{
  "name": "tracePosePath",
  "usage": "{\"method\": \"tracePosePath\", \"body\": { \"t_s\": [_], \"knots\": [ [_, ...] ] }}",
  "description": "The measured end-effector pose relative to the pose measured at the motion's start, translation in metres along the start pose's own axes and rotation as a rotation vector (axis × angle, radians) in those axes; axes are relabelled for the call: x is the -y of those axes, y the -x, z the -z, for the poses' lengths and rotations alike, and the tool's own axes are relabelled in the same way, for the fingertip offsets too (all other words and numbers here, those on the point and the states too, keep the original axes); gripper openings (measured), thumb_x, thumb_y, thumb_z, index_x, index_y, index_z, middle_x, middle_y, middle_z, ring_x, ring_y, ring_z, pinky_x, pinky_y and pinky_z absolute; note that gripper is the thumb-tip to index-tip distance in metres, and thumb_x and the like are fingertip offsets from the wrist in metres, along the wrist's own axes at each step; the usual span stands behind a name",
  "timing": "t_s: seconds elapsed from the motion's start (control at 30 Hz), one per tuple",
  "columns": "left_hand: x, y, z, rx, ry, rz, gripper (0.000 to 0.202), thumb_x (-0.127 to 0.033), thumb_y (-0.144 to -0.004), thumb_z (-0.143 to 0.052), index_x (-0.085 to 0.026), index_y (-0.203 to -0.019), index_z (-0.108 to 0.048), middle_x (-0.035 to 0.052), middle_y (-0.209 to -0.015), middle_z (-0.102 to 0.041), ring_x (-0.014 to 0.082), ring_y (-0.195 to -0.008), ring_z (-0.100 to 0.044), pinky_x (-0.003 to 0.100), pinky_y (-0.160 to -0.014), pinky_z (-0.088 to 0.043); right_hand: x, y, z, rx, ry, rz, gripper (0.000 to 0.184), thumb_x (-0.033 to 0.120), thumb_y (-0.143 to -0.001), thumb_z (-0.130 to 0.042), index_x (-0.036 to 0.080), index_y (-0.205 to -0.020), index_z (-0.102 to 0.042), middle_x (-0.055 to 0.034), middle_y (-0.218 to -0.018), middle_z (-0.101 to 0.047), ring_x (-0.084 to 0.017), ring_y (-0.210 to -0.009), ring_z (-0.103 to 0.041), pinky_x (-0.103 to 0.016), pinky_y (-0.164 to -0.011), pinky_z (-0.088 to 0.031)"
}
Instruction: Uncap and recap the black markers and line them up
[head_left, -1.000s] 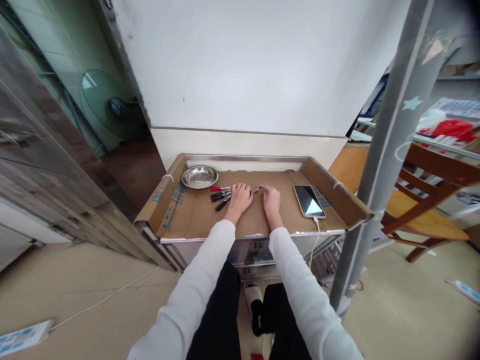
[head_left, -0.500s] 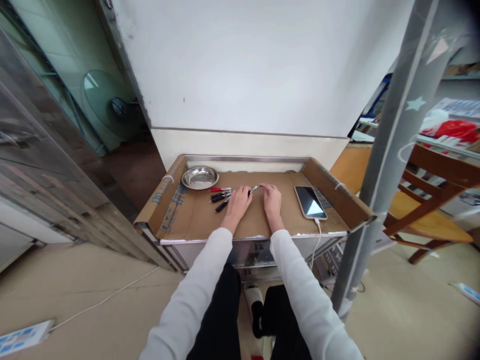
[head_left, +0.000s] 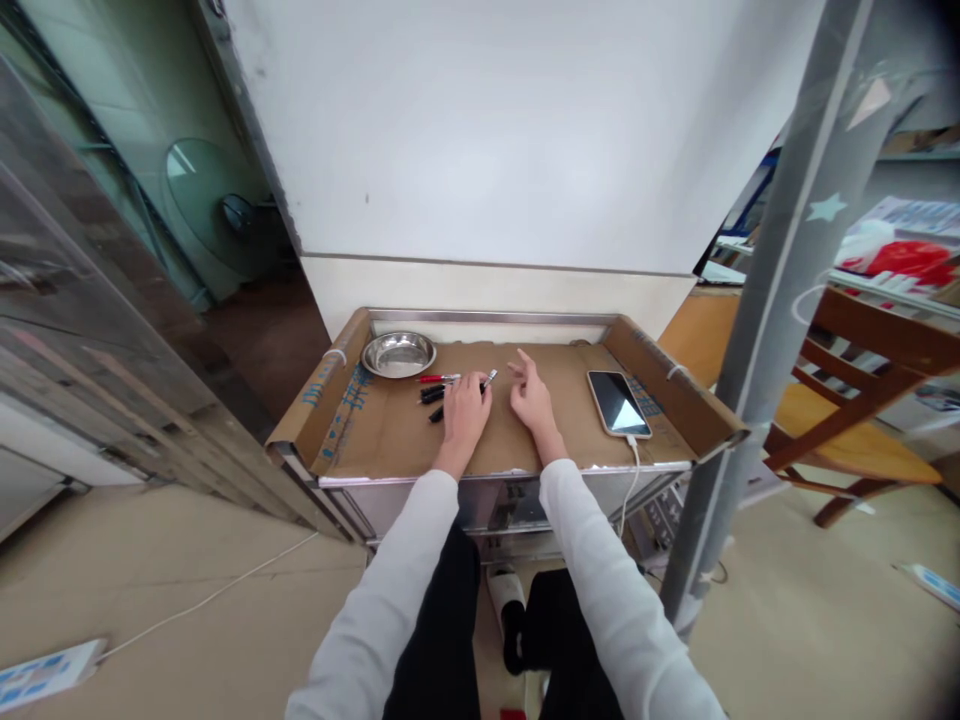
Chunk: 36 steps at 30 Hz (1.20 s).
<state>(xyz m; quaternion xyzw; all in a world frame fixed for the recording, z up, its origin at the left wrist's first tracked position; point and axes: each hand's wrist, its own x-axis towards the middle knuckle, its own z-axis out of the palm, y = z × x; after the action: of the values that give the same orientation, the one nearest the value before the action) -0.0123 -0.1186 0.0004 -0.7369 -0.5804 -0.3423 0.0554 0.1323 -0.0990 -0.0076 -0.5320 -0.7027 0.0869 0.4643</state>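
My left hand (head_left: 465,412) is closed around a pen, whose pale, printed-looking end (head_left: 490,378) sticks out toward the right past my fingers. Just right of it, my right hand (head_left: 531,398) is raised a little over the cardboard, its index finger stretched out and the fingers apart, with nothing visible in them. Several black pens (head_left: 430,394) lie beside and partly behind my left hand. A red pen (head_left: 432,379) rests behind them. Beyond the pens, at the back left, sits a round, shallow metal dish (head_left: 399,355).
A cardboard sheet (head_left: 390,435) with folded-up sides covers the cart top. At the right lies a phone (head_left: 619,404) with a white charging cable (head_left: 636,465) hanging over the front edge. A grey post (head_left: 772,300) and a wooden chair (head_left: 847,430) stand to the right.
My right hand has come away from the pen's end, its fingers opening from a pinch. My left hand, with the pen, has shifted slightly left, nearer the loose pens.
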Motion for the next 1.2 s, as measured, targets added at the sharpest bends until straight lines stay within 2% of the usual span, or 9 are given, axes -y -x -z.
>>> {"method": "tracePosePath", "body": {
  "t_s": [0.2, 0.4, 0.5, 0.63, 0.7, 0.87, 1.07, 1.13, 1.2],
  "knots": [
    [0.004, 0.021, 0.011, -0.004, -0.159, 0.139, 0.016, -0.023, -0.088, -0.043, -0.018, -0.095, -0.057, 0.0113, -0.095, -0.063, 0.0276, -0.093, -0.051, 0.041, -0.082, -0.039, -0.011, -0.002, -0.008, 0.048, 0.073, -0.017, 0.053, 0.007, -0.075, -0.038, 0.015, -0.128, -0.041, -0.0126, -0.121, -0.059, -0.02, -0.108, -0.057, -0.037, -0.094, -0.045],
    [0.002, 0.023, 0.017, 0.007, -0.218, 0.272, 0.022, -0.017, -0.088, -0.038, -0.016, -0.1, -0.056, 0.0148, -0.102, -0.057, 0.0298, -0.098, -0.049, 0.043, -0.082, -0.039, -0.019, -0.002, -0.012, 0.062, 0.169, -0.033, 0.042, 0.009, -0.079, -0.039, 0.012, -0.12, -0.047, -0.0149, -0.111, -0.062, -0.022, -0.101, -0.058, -0.036, -0.09, -0.045],
    [0.002, 0.02, 0.015, 0.039, -0.164, 0.2, 0.031, -0.009, -0.087, -0.032, -0.018, -0.106, -0.055, 0.0141, -0.109, -0.055, 0.0282, -0.1, -0.049, 0.041, -0.084, -0.039, -0.017, -0.003, -0.012, 0.099, 0.249, -0.017, 0.035, 0.008, -0.08, -0.037, 0.012, -0.111, -0.054, -0.0143, -0.106, -0.064, -0.021, -0.099, -0.057, -0.034, -0.088, -0.044],
    [0.003, 0.016, 0.008, 0.201, -0.027, -0.132, 0.025, -0.013, -0.087, -0.039, -0.02, -0.106, -0.054, 0.0089, -0.109, -0.057, 0.0236, -0.102, -0.049, 0.037, -0.091, -0.037, -0.014, -0.003, -0.013, 0.18, 0.393, 0.053, 0.028, 0.008, -0.081, -0.037, 0.012, -0.098, -0.059, -0.0135, -0.098, -0.064, -0.022, -0.094, -0.055, -0.034, -0.088, -0.041],
    [0.003, 0.014, 0.004, 0.266, 0.017, -0.209, 0.021, -0.018, -0.088, -0.041, -0.02, -0.102, -0.055, 0.0067, -0.105, -0.058, 0.0213, -0.1, -0.05, 0.035, -0.093, -0.037, -0.013, -0.003, -0.014, 0.195, 0.435, 0.077, 0.028, 0.008, -0.082, -0.037, 0.012, -0.097, -0.06, -0.0131, -0.099, -0.064, -0.022, -0.094, -0.054, -0.033, -0.087, -0.04],
    [0.005, 0.011, -0.001, 0.273, 0.047, -0.163, 0.019, -0.02, -0.088, -0.042, -0.021, -0.101, -0.056, 0.0051, -0.106, -0.058, 0.02, -0.099, -0.05, 0.033, -0.091, -0.037, -0.013, -0.003, -0.014, 0.192, 0.463, 0.073, 0.027, 0.008, -0.082, -0.038, 0.012, -0.099, -0.059, -0.0124, -0.099, -0.063, -0.022, -0.093, -0.052, -0.033, -0.086, -0.039],
    [0.003, 0.012, 0.002, 0.267, 0.046, -0.172, 0.019, -0.019, -0.088, -0.041, -0.02, -0.099, -0.056, 0.0046, -0.104, -0.06, 0.0198, -0.098, -0.051, 0.033, -0.089, -0.037, -0.011, -0.005, -0.014, 0.185, 0.454, 0.042, 0.025, 0.008, -0.082, -0.04, 0.013, -0.096, -0.06, -0.0122, -0.098, -0.063, -0.022, -0.092, -0.051, -0.032, -0.084, -0.037],
    [0.0, 0.013, 0.006, 0.204, -0.001, -0.127, 0.021, -0.017, -0.087, -0.04, -0.018, -0.103, -0.055, 0.0069, -0.105, -0.06, 0.0211, -0.099, -0.052, 0.034, -0.089, -0.037, -0.011, -0.006, -0.013, 0.188, 0.458, 0.029, 0.024, 0.008, -0.083, -0.04, 0.013, -0.096, -0.06, -0.012, -0.098, -0.063, -0.022, -0.092, -0.051, -0.031, -0.083, -0.037],
    [-0.002, 0.016, 0.011, 0.09, -0.077, -0.011, 0.025, -0.016, -0.086, -0.04, -0.015, -0.108, -0.052, 0.0105, -0.109, -0.057, 0.0238, -0.102, -0.05, 0.036, -0.088, -0.037, -0.01, -0.006, -0.013, 0.182, 0.459, 0.025, 0.023, 0.008, -0.083, -0.041, 0.013, -0.096, -0.059, -0.0118, -0.098, -0.062, -0.022, -0.093, -0.051, -0.031, -0.083, -0.036]
  ]
}}
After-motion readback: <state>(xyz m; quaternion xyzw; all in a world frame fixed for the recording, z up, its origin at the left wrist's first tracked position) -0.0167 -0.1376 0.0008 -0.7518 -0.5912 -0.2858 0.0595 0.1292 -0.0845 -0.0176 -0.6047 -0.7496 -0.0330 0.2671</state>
